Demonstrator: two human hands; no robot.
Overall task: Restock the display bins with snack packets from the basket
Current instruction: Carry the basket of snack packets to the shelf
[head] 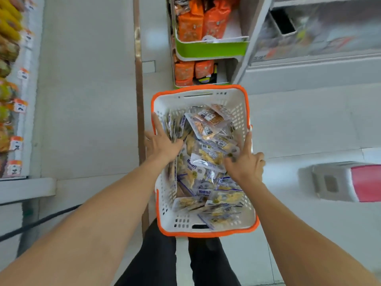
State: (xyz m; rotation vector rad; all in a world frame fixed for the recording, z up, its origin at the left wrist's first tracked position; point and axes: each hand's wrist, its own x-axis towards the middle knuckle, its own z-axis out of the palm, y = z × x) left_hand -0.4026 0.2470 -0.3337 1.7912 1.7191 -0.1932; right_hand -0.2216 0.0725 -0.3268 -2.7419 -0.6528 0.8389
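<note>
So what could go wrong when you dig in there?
The clear plastic snack packets lie in a loose, slippery-looking heap in the white plastic basket with the orange rim, so a few might slide away or drop when lifted. The left hand and right hand are at opposite sides of the basket, so a hard push might tip or shift it.
</note>
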